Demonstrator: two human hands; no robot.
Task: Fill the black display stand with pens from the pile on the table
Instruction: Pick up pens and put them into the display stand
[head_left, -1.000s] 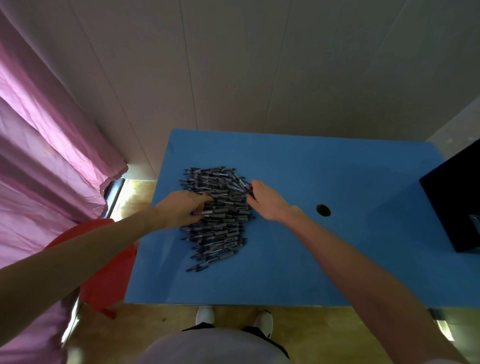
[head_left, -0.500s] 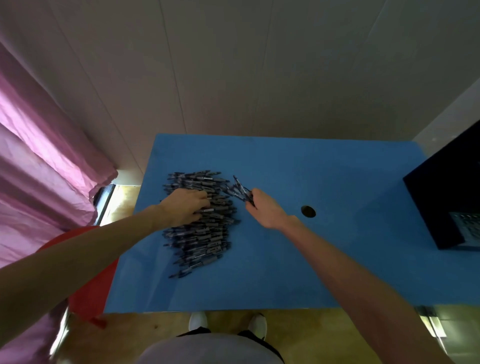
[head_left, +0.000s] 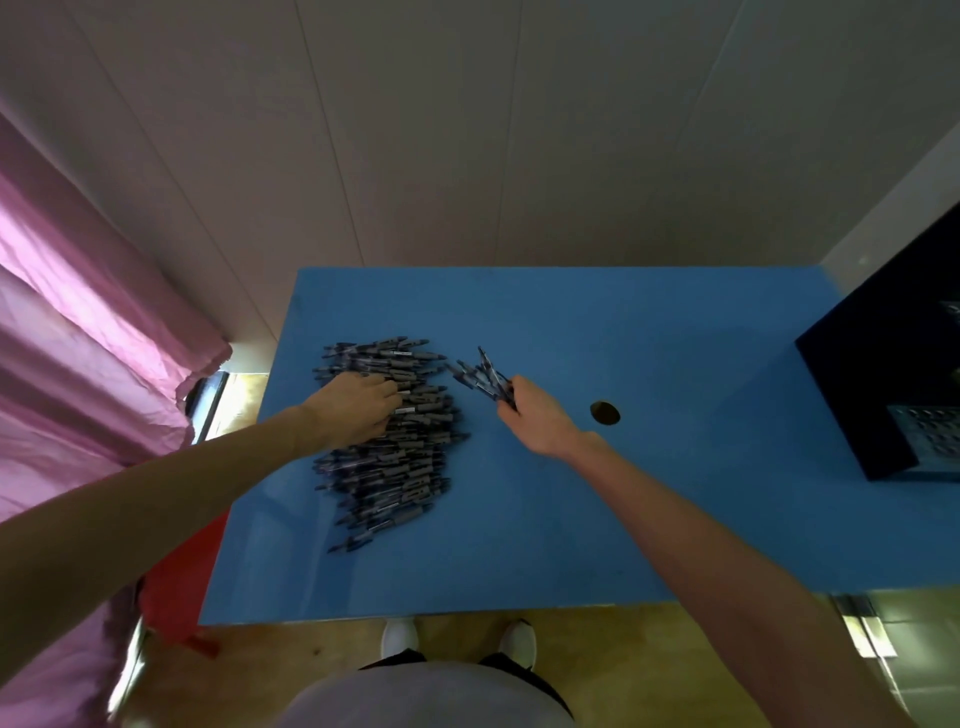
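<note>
A pile of dark grey pens (head_left: 400, 467) lies on the left half of the blue table (head_left: 649, 519). My left hand (head_left: 358, 410) rests on top of the pile with its fingers curled into the pens. Just right of the pile, my right hand (head_left: 535, 415) grips a fanned bunch of pens (head_left: 480, 376), their tips pointing up and left. The black display stand (head_left: 893, 374) stands at the table's right edge, partly cut off by the frame, with a perforated grey panel low on its front.
A round cable hole (head_left: 605, 413) sits in the table just right of my right hand. A pink curtain (head_left: 78, 338) hangs at the left, with a red stool (head_left: 176, 587) below it. Pale wall panels rise behind the table.
My right hand has pulled a bunch of pens out of the pile and drawn it to the right. My left hand has stayed on the pile.
</note>
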